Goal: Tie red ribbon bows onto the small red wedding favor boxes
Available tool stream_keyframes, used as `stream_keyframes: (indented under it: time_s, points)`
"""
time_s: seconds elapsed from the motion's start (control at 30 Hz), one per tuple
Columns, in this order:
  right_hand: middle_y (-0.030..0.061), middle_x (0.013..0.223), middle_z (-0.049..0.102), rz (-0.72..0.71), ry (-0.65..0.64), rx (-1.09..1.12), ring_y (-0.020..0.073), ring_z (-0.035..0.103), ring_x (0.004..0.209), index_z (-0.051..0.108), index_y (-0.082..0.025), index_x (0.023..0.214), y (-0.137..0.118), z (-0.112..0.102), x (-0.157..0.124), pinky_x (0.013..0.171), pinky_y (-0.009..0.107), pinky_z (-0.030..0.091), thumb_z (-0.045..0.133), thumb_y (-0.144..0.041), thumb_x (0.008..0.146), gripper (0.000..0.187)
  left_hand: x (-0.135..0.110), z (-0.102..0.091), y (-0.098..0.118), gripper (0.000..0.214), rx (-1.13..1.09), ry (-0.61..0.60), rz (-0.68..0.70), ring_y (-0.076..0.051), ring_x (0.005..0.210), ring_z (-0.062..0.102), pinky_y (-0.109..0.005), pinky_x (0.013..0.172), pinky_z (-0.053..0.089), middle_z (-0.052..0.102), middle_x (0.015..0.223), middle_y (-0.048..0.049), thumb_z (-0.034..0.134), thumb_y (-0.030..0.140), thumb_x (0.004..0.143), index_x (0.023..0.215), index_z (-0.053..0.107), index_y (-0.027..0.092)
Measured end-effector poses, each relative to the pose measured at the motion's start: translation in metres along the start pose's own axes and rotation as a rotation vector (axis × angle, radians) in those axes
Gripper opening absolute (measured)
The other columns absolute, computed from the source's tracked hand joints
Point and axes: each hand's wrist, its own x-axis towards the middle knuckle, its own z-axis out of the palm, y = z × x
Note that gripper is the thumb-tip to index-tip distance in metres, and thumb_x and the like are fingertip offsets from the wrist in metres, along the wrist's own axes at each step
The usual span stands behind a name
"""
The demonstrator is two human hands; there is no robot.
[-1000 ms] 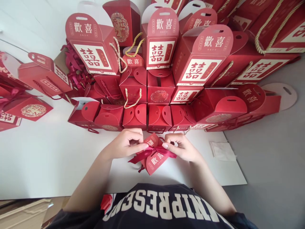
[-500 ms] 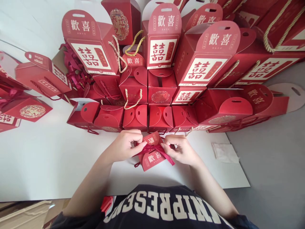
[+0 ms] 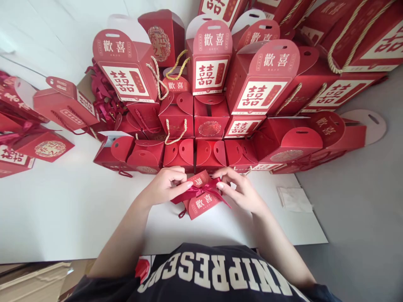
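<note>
A small red gift box [image 3: 203,204] with pale characters on its top flaps sits on the white table, turned at an angle. Across its top runs a dark red ribbon [image 3: 199,191], gathered in a knot at the middle with loops to both sides and a loose tail at the right. My left hand [image 3: 164,185] pinches the ribbon's left part between thumb and curled fingers. On the other side, my right hand [image 3: 238,189] is closed on the right loop near its end. A short dark red cord [image 3: 182,214] pokes out at the box's lower left.
Several red gift boxes [image 3: 179,153] stand in rows and stacks just beyond my hands, some with rope handles. More boxes [image 3: 47,147] are at the left, near a pile of dark red ribbons [image 3: 107,94]. A folded white tissue [image 3: 295,199] lies by the table's right edge.
My hands have drawn a little apart, and the ribbon loops are spread wider to each side of the knot. The camera view has shifted slightly.
</note>
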Motion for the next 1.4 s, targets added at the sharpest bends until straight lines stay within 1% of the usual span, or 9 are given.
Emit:
stream_keyframes:
  time_s: [0.07,0.27,0.37,0.43,0.6,0.87,1.13,1.27,1.4]
  points:
    - [-0.0025,0.073,0.053,-0.047,0.074,-0.084,0.0131,0.05,0.065,0.052,-0.022,0.121,-0.008,-0.002,-0.007,0.063,0.026,0.04,0.056,-0.033,0.096,0.028,-0.001,-0.001,-0.002,0.041,-0.056,-0.012,-0.019,-0.008,0.056,0.036,-0.025,0.053,0.028,0.036,0.063,0.0026,0.051,0.028,0.093,0.057,0.038,0.015]
    - [0.0081,0.092,0.062,-0.25,0.168,-0.502,0.0215,0.054,0.083,0.062,-0.018,0.1,-0.025,0.015,-0.019,0.076,0.035,0.044,0.067,-0.036,0.088,0.022,-0.002,-0.001,0.0,0.036,-0.109,-0.016,-0.058,-0.007,0.053,0.032,-0.025,0.05,0.025,0.041,0.061,0.0033,0.062,0.037,0.088,0.061,0.052,0.015]
    - [0.0072,0.09,0.068,-0.326,0.225,-0.606,0.0202,0.057,0.081,0.065,-0.019,0.097,-0.022,0.023,-0.02,0.075,0.034,0.042,0.061,-0.023,0.093,0.007,-0.001,0.005,0.003,0.04,-0.054,0.055,-0.054,-0.007,0.052,0.028,-0.024,0.049,0.023,0.036,0.057,0.0051,0.068,0.038,0.082,0.058,0.045,0.015]
    - [0.0055,0.086,0.07,-0.397,0.257,-0.636,0.0188,0.058,0.079,0.066,-0.02,0.098,-0.018,0.024,-0.022,0.073,0.034,0.042,0.06,-0.017,0.093,0.008,0.0,0.009,0.004,0.043,-0.028,0.11,-0.043,-0.007,0.052,0.027,-0.024,0.049,0.022,0.033,0.055,0.0054,0.066,0.036,0.083,0.057,0.039,0.016]
    - [0.0082,0.093,0.072,-0.561,0.142,-0.721,0.0201,0.062,0.083,0.064,-0.015,0.108,-0.018,0.019,-0.026,0.071,0.034,0.045,0.054,-0.009,0.094,0.018,0.002,0.017,0.001,0.042,-0.006,0.127,-0.04,-0.007,0.051,0.031,-0.023,0.05,0.024,0.035,0.053,0.0056,0.062,0.032,0.086,0.056,0.035,0.017]
    - [0.0118,0.092,0.072,-0.721,0.011,-0.946,0.0216,0.063,0.082,0.065,-0.01,0.104,-0.035,0.008,-0.026,0.075,0.036,0.054,0.042,-0.006,0.098,0.025,0.005,0.021,-0.001,0.043,0.054,0.154,0.002,-0.007,0.052,0.029,-0.022,0.05,0.025,0.033,0.053,0.0059,0.06,0.028,0.086,0.055,0.034,0.016]
    - [0.0138,0.091,0.069,-0.612,-0.046,-0.813,0.0234,0.062,0.086,0.063,-0.007,0.111,-0.032,-0.006,-0.043,0.077,0.038,0.053,0.046,-0.004,0.095,0.024,0.005,0.016,0.002,0.042,-0.042,0.098,-0.09,-0.007,0.053,0.031,-0.022,0.05,0.025,0.033,0.055,0.0053,0.059,0.035,0.087,0.057,0.038,0.016]
    - [0.0077,0.082,0.067,-0.429,-0.134,-0.59,0.0198,0.06,0.076,0.067,-0.016,0.097,-0.031,-0.019,-0.052,0.07,0.036,0.049,0.057,-0.017,0.094,0.01,0.004,0.014,0.003,0.044,-0.065,0.065,-0.121,-0.007,0.054,0.029,-0.022,0.049,0.023,0.034,0.057,0.0057,0.069,0.044,0.079,0.059,0.041,0.016]
    - [0.0058,0.083,0.067,-0.129,0.028,-0.237,0.0178,0.062,0.076,0.065,-0.02,0.091,-0.03,-0.023,-0.042,0.069,0.031,0.048,0.058,-0.03,0.095,0.013,0.001,0.014,0.002,0.051,-0.025,0.059,-0.154,-0.007,0.055,0.025,-0.022,0.049,0.02,0.032,0.059,0.0069,0.078,0.051,0.067,0.062,0.04,0.017]
